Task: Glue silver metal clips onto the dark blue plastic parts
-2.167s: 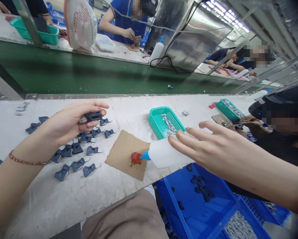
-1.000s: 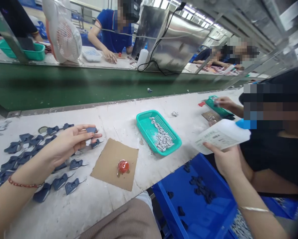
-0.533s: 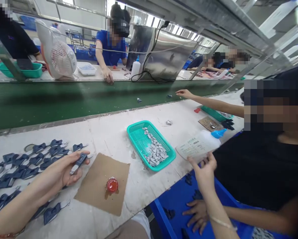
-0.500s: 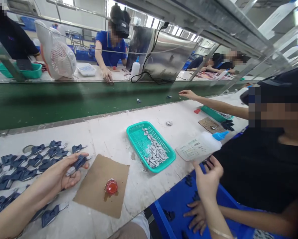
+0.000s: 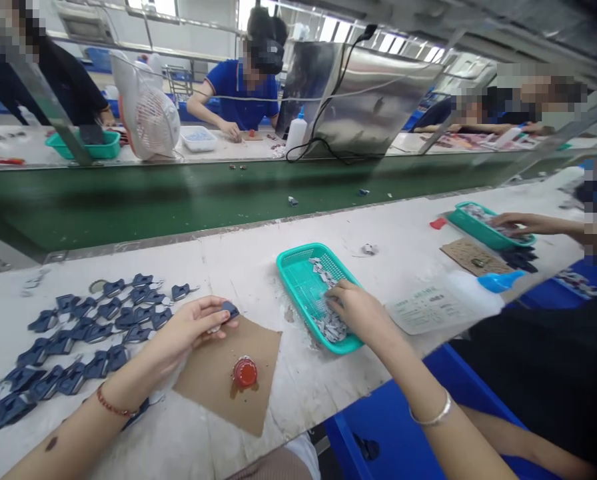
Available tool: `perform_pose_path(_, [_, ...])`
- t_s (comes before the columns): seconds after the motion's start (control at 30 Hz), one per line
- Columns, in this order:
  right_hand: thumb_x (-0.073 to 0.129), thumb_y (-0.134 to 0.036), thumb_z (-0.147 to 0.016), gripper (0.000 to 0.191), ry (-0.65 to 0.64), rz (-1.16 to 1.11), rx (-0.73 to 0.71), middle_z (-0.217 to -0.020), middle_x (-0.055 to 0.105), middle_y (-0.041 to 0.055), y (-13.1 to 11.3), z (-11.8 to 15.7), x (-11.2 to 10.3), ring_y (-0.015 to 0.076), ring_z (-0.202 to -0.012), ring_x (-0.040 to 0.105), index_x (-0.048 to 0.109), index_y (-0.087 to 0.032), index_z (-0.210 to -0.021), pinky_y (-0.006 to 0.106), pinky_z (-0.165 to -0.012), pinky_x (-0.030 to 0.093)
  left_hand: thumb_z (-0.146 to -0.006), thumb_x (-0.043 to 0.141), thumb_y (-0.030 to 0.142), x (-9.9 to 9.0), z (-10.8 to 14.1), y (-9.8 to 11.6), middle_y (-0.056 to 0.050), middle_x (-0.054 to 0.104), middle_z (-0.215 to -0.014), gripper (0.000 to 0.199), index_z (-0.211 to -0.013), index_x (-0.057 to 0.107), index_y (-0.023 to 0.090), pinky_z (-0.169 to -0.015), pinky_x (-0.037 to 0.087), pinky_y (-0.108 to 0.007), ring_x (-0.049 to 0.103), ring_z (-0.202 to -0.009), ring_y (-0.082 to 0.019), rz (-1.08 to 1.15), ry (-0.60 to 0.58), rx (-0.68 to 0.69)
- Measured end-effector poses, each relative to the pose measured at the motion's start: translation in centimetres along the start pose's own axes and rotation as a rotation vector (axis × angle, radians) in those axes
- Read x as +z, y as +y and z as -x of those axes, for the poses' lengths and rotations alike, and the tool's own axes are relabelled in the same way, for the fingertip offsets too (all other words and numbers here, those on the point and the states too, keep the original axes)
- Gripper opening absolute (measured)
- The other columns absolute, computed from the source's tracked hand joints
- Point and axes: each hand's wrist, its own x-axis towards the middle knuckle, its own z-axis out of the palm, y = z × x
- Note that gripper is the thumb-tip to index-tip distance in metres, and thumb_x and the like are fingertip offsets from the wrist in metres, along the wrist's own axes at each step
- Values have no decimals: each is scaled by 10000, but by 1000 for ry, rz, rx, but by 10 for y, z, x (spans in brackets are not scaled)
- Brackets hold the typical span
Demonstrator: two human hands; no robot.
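My left hand [image 5: 198, 327] is closed on a small dark blue piece [image 5: 230, 309], held by the fingertips over the upper left corner of a brown cardboard sheet [image 5: 213, 383]. On that sheet sits a red cap [image 5: 245, 372] with glossy liquid in it and a wet stain around it. My right hand [image 5: 361, 312] reaches into a green plastic basket [image 5: 284, 280]. Its fingers are bent down among small grey-white pieces [image 5: 330, 328]; the fingertips are partly hidden, so what they pinch cannot be made out.
Rows of dark blue pieces [image 5: 83, 328] with pale tabs lie at left. A white bottle with a blue cap [image 5: 501, 281] lies at right. Beyond the table edge runs a green belt [image 5: 203, 197]. A blue bin [image 5: 378, 427] stands below; co-workers sit right and opposite.
My right hand has moved from beside the bottle into the green basket. My left hand still holds the blue piece, now over the cardboard's corner. A co-worker's hand went from the belt to another basket.
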Motion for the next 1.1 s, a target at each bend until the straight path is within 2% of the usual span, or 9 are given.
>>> perform_pose_path(0.13, [538,-190,-870,201,32,-26,-19,-882,678,101,2,1,5,272,-852,672,728,-192,-804,331,-606,495,-932,588,195,3,6,-1,-121,762,-1025,152,-1023,680,115,-697,594,-177,736,-860,-140,181,20,-59])
perform_pose_path(0.23, [552,-211,-868,162,76,-92,-27,-981,698,110,4,1,4,291,-940,674,710,-188,-839,378,-722,541,-960,550,237,4,13,0,-137,772,-1023,212,-1057,692,113,-675,612,-189,747,-860,-157,228,15,-70])
perform_pose_path(0.33, [554,-245,-896,135,143,-223,-26,-1053,715,95,-1,8,-3,253,-981,687,667,-191,-945,371,-829,561,-935,595,252,1,21,-2,-114,761,-1106,178,-980,724,138,-693,616,-184,735,-968,-180,227,39,-77])
perform_pose_path(0.47, [655,-314,-876,96,309,-800,9,-879,728,43,-37,34,-20,196,-825,712,628,-223,-892,306,-739,595,-871,686,274,-8,35,-12,-77,712,-1244,191,-1024,736,170,-776,598,-166,683,-1113,-192,155,75,-103])
perform_pose_path(0.57, [722,-269,-830,89,301,-964,-45,-810,701,21,-80,54,-20,169,-753,690,648,-226,-810,268,-673,583,-800,763,295,-13,47,-25,-75,725,-1219,349,-1126,695,191,-787,585,-167,698,-1076,-184,86,101,-90])
perform_pose_path(0.7, [645,-202,-885,85,230,-890,-104,-861,709,41,-120,63,9,179,-816,693,682,-217,-810,285,-707,578,-770,775,385,-12,62,-43,-94,776,-1068,319,-994,649,197,-753,586,-232,726,-985,-211,79,180,-28])
perform_pose_path(0.83, [539,-176,-936,163,260,-690,-186,-936,731,71,-125,65,40,207,-877,707,695,-213,-901,340,-769,589,-729,796,363,-6,72,-55,-109,764,-1101,271,-867,651,181,-744,559,-250,710,-973,-225,88,283,72])
perform_pose_path(0.97, [538,-165,-938,184,289,-540,-248,-958,755,73,-121,69,47,231,-916,705,708,-229,-970,401,-824,592,-721,795,322,-5,75,-67,-106,752,-1141,253,-910,712,176,-776,544,-259,706,-894,-194,109,277,69])
perform_pose_path(1.1, [525,-182,-945,192,275,-527,-246,-932,751,76,-121,68,44,231,-909,706,710,-230,-947,404,-824,596,-695,813,301,-5,72,-77,-92,767,-1088,293,-956,741,189,-842,545,-292,705,-937,-215,92,211,47])
